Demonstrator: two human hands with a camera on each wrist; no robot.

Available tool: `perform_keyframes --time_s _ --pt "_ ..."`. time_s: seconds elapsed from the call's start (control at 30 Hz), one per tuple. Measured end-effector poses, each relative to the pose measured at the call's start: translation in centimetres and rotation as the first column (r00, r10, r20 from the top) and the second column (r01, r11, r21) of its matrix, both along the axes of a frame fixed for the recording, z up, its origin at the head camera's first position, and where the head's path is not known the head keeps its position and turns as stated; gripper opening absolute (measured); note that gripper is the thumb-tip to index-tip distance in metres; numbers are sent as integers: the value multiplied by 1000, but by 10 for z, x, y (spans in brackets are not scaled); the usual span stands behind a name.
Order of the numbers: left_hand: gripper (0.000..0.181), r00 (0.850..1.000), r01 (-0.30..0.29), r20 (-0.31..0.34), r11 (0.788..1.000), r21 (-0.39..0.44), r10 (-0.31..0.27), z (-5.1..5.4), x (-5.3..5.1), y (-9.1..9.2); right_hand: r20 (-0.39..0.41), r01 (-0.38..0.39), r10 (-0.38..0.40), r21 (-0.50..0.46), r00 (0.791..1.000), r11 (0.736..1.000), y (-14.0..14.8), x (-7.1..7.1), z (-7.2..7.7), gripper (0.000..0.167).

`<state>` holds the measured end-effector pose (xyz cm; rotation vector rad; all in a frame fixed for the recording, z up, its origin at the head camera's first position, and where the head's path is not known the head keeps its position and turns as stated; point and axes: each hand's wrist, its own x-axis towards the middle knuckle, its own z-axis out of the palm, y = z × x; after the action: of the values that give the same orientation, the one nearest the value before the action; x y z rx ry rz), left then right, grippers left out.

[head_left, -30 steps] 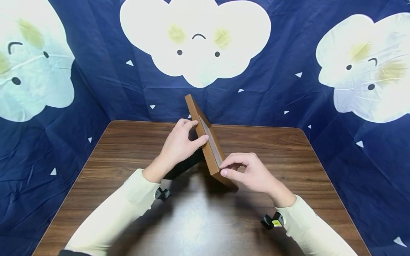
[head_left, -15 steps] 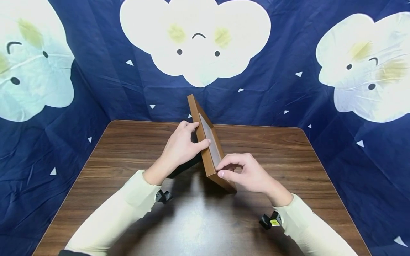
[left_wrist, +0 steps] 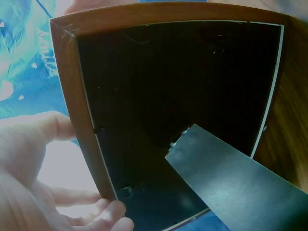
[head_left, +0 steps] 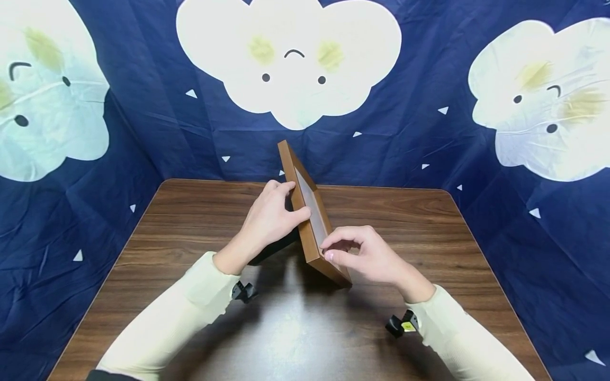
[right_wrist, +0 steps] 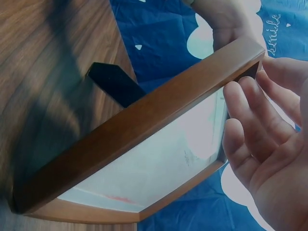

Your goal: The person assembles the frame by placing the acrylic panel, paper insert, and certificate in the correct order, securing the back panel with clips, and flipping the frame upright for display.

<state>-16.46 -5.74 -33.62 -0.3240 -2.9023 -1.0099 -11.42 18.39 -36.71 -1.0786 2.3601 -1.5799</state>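
Note:
A brown wooden picture frame (head_left: 310,244) stands tilted on the table, its edge toward me. My left hand (head_left: 267,219) grips the upper side of the frame, thumb on the front rim and fingers around toward the back. In the left wrist view the black back panel (left_wrist: 159,82) shows, with a dark stand leg (left_wrist: 236,178) folded out from it. At the near upper corner my right hand (head_left: 371,259) pinches the rim with thumb and index finger. Its other fingers (right_wrist: 257,115) curl in front of the pale glazed front (right_wrist: 163,149) in the right wrist view.
The wooden table (head_left: 410,211) spreads around the frame. Dark blue cloth (head_left: 405,148) with white clouds hangs behind and on both sides. Small black cameras sit at the left wrist (head_left: 244,291) and the right wrist (head_left: 401,324).
Compared with a second ago, the frame's near end has shifted slightly left and toward me, turning a little more of its front into view. The right fingers moved slightly left with it.

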Motion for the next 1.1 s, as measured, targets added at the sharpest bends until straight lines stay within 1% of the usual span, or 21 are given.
perform_keyframes --time_s 0.17,0.27,0.37,0.5,0.6,0.73,0.9,1.0,1.1 --pt "76 1000 6 6 1000 -5 -6 3 1 -1 0 5 -5 6 1000 1000 -1 -8 1 14" --pt "73 1000 20 -3 1000 2 -20 4 3 -1 13 9 -10 9 1000 1000 -3 -15 2 16" --pt "67 999 38 -27 999 9 -38 4 4 -1 21 18 -18 18 1000 1000 -6 -22 3 18" --pt "62 997 57 -57 998 0 -57 5 8 -1 13 38 -38 38 999 999 -10 -33 5 23" --pt "61 996 70 -62 997 -14 -70 5 12 0 9 44 -44 37 999 998 -13 -42 7 26" --pt "66 994 90 -51 995 -51 -93 6 18 1 9 36 -37 22 999 999 -17 -52 8 29" --pt "79 994 102 -15 987 -124 -105 10 28 1 -14 14 -13 10 1000 1000 -21 -63 9 29" --pt "83 994 106 4 982 -158 -106 11 33 2 -34 12 -12 26 999 1000 -24 -68 11 30" --pt "83 994 111 17 980 -168 -110 13 36 3 -36 19 -17 48 999 999 -26 -72 11 30"
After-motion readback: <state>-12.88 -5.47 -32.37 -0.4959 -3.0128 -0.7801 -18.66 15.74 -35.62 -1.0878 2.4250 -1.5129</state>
